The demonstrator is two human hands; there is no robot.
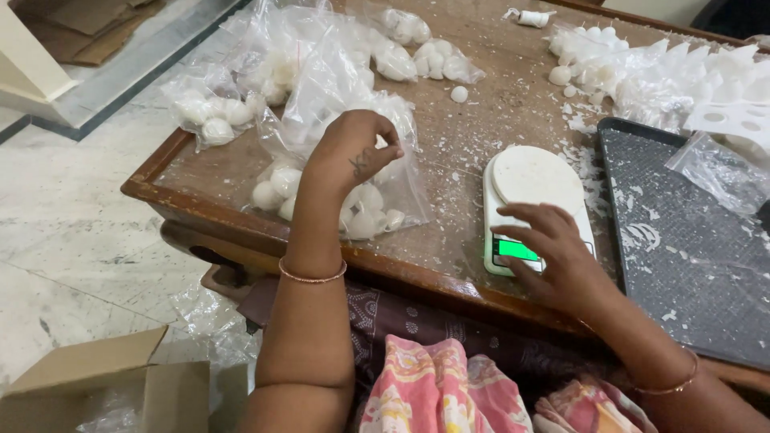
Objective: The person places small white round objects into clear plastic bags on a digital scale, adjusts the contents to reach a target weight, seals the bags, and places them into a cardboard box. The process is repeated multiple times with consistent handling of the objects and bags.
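My left hand is raised over a clear plastic bag of white balls, its fingers pinched on the bag's top edge. My right hand rests on the front of a small white kitchen scale, fingertips at its lit green display. The scale's round pan carries nothing. Both stand on a wooden table strewn with white crumbs.
More bags of white balls lie at the table's far left and back. A dark tray lies at right, with loose white pieces behind it. A cardboard box stands on the floor at lower left.
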